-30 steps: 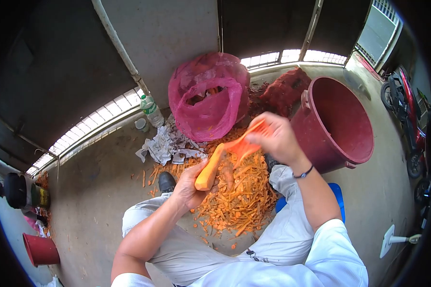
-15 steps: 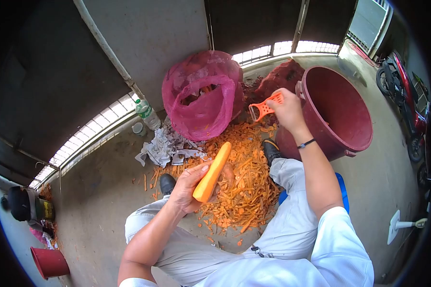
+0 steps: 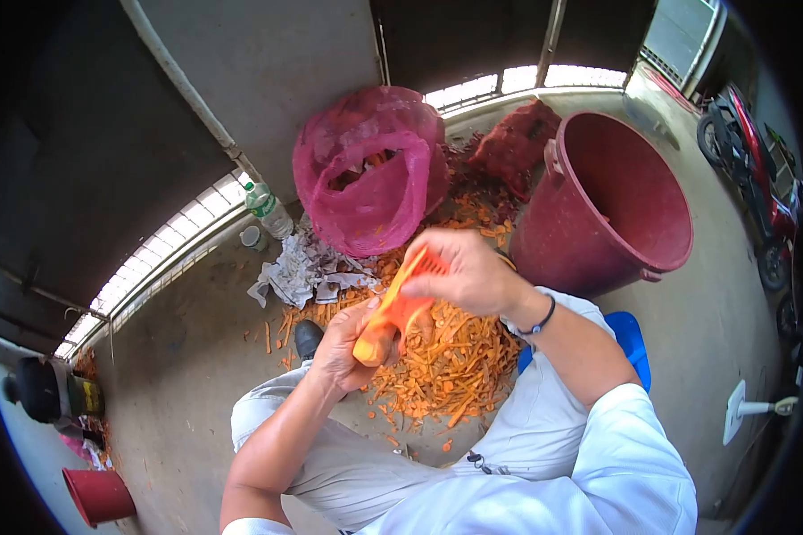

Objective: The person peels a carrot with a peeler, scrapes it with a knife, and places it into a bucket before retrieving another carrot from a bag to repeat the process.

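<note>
My left hand (image 3: 343, 349) is closed around the lower part of a carrot (image 3: 371, 349), which tilts up and away from me. In my right hand (image 3: 468, 271) is an orange vegetable peeler (image 3: 427, 265), its fingers wrapped on the handle. The peeler's head lies against the carrot and hides much of its upper length; blade contact is too smeared to make out. Below both hands a heap of carrot peelings (image 3: 451, 374) covers the floor between my feet.
Ahead stands a pink plastic bag (image 3: 366, 201), with crumpled paper (image 3: 299, 267) and a plastic bottle (image 3: 268, 210) to its left. A large maroon bucket (image 3: 558, 214) and a red mesh sack (image 3: 515, 147) are at the right. Part of a blue stool (image 3: 629, 343) shows by my right leg.
My right hand has brought the peeler down and left from beside the bucket onto the carrot. My left hand keeps the carrot in nearly the same place.
</note>
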Motion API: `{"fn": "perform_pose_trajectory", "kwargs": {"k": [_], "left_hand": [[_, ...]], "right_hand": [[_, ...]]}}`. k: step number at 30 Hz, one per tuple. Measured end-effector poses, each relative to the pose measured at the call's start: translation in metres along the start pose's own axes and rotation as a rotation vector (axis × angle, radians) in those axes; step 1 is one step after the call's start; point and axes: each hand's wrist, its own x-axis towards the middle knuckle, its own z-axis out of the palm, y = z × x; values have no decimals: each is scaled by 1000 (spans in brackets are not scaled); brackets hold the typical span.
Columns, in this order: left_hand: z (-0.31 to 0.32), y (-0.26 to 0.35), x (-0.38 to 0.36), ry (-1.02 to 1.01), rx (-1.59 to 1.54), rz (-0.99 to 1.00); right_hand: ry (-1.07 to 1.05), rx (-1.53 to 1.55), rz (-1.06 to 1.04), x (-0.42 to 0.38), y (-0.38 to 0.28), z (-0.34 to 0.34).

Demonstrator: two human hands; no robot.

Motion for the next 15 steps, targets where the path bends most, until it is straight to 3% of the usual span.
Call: {"fn": "perform_pose_trajectory", "kwargs": {"k": [2, 4, 6, 9, 10, 12, 14, 15], "left_hand": [[7, 2, -7, -91, -48, 27], [14, 5, -14, -55, 6, 36], [14, 9, -17, -29, 69, -24], [9, 7, -11, 5, -148, -78], [4, 5, -7, 6, -157, -72], [-7, 1, 2, -24, -125, -92], [-4, -1, 4, -13, -121, -87], [6, -1, 2, 100, -102, -53]], "right_hand": [[118, -38, -93, 9, 0, -28], [344, -283, -148, 20, 17, -71], [609, -835, -36, 17, 9, -101], [733, -614, -162, 18, 22, -114], [723, -617, -164, 17, 14, -101], [349, -91, -226, 9, 4, -58], [83, 54, -158, -1, -2, -20], [17, 85, -70, -6, -5, -5]]}}
